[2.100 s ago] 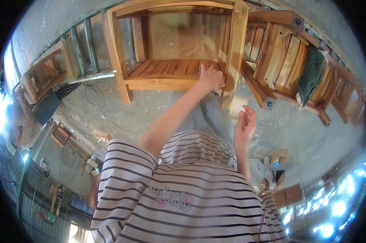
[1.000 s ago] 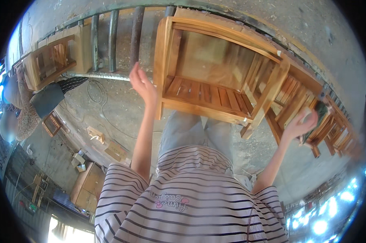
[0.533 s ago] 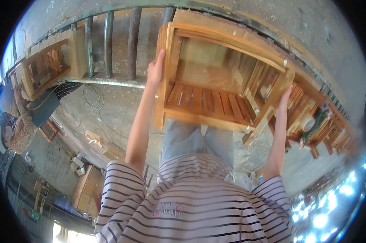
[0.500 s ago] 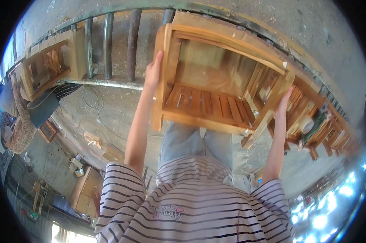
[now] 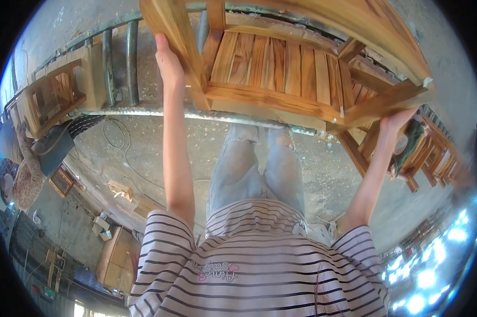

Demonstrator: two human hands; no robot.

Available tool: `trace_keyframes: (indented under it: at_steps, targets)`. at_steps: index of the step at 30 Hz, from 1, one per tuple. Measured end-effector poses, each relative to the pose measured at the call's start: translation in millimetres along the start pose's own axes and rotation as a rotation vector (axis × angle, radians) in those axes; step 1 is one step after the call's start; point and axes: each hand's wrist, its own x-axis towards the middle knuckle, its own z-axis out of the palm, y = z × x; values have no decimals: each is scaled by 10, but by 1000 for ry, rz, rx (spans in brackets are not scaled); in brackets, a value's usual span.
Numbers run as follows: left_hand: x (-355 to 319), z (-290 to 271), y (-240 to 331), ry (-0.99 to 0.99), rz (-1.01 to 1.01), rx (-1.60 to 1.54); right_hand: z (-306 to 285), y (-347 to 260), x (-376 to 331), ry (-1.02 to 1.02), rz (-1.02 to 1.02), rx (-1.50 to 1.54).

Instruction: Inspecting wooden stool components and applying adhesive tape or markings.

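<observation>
Head view, looking down: a slatted wooden frame (image 5: 272, 99) spans the upper middle, tilted, its right end nearer the wearer. It lies over a metal rack (image 5: 132, 63); whether it rests there cannot be told. The left hand (image 5: 170, 67) is clamped on its left upright, the right hand (image 5: 398, 121) on its right one, some fingers hidden. Gripping opposite ends probably shares the weight and steadies the tilt. At right, more wooden furniture (image 5: 380, 147) stands close by, a green cloth (image 5: 414, 141) draped over it.
</observation>
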Motion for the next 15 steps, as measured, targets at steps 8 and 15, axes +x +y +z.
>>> trace_keyframes:
  at_steps: [8, 15]
  targets:
    - [-565, -173, -522, 211, 35, -354, -532, 153, -385, 106, 193, 176]
    - [-1681, -145, 275, 445, 746, 295, -870, -247, -1075, 264, 272, 21]
